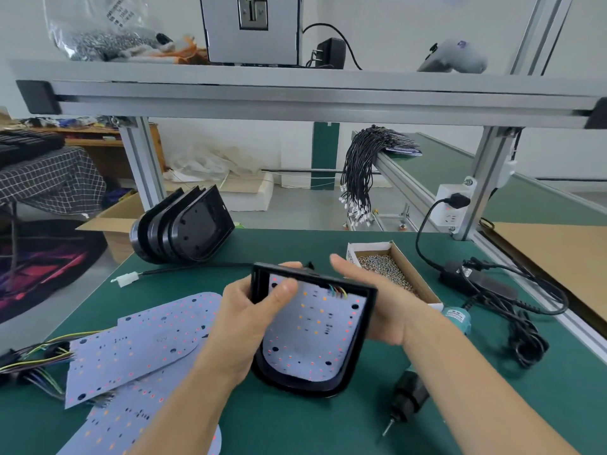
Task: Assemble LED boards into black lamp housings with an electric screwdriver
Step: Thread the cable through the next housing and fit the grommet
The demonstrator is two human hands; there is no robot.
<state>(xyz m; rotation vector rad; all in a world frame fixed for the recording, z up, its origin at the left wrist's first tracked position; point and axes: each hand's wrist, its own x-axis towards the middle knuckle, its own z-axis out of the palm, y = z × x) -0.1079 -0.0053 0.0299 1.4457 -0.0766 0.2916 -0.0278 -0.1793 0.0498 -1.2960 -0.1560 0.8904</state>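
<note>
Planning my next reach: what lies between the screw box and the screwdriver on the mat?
In the head view, the right hand and forearm, supporting the lamp housing, cross between the screw box and the screwdriver.

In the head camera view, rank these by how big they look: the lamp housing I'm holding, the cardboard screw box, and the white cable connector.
1. lamp housing, though it is nearest the camera
2. screw box
3. white cable connector

housing (368, 320): black | LED board (315, 326): white, red and orange dots | mat (295, 421): green | screwdriver (410, 395): black, teal
</note>
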